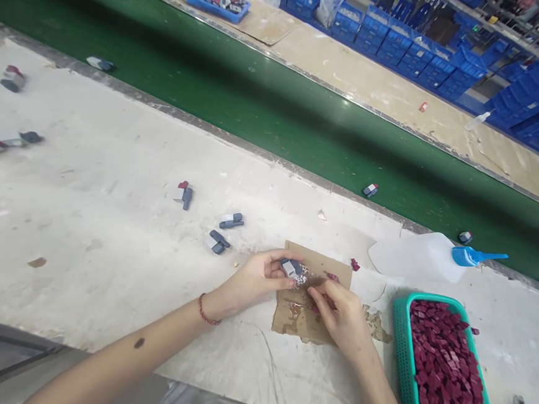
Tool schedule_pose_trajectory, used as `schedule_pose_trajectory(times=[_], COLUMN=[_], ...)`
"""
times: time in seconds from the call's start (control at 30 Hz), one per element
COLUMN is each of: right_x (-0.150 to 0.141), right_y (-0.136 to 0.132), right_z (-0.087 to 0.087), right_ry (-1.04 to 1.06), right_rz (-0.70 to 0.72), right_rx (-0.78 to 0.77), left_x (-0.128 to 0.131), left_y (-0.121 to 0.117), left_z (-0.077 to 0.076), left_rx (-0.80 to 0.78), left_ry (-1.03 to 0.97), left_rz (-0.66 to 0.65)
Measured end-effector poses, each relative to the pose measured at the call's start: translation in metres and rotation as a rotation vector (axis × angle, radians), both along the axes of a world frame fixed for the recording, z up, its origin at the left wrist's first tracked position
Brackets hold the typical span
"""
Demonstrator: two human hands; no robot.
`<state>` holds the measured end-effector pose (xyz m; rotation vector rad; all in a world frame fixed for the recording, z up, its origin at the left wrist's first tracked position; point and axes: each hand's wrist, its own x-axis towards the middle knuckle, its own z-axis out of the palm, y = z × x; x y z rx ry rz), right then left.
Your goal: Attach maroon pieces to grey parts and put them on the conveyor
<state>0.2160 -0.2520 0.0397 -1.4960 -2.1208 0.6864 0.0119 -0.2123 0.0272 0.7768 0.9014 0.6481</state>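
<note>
My left hand [268,273] is closed around a small grey-and-white plastic part [291,267], held above a stained piece of cardboard [323,257]. Fingers of my right hand [341,311] are pinched together just right of that part, over the cardboard; what they hold, if anything, I cannot make out. Small dark red pieces [332,277] lie on the cardboard by my right hand. Left of my hands, two grey-and-white parts [231,220] rest on the table, and a third part with a red piece [184,195] lies farther off.
A teal basket [405,353] of dark red pieces stands at the right, with a white squeeze bottle [416,257] lying behind it. The green conveyor belt [243,98] crosses beyond the table, carrying several parts. Blue crates [377,28] and a blue tray [240,14] are at the far side.
</note>
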Motion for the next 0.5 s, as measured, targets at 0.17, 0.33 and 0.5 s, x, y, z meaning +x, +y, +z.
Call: schedule_pose_trajectory(times=[0.17,0.33,0.5], right_x=[-0.002,0.000,-0.005], right_y=[-0.001,-0.001,0.001], right_z=[0.002,0.005,0.005], right_ry=[0.181,0.482,0.700], right_rz=[-0.158,-0.414,-0.499], right_rx=[-0.194,-0.320,-0.379], left_x=[0.003,0.003,0.005], left_y=[-0.006,-0.016,-0.022], left_z=[0.003,0.003,-0.007], left_rx=[0.254,0.626,0.870], left_ry=[0.061,0.320,0.400], left_rz=[-0.138,-0.221,-0.301])
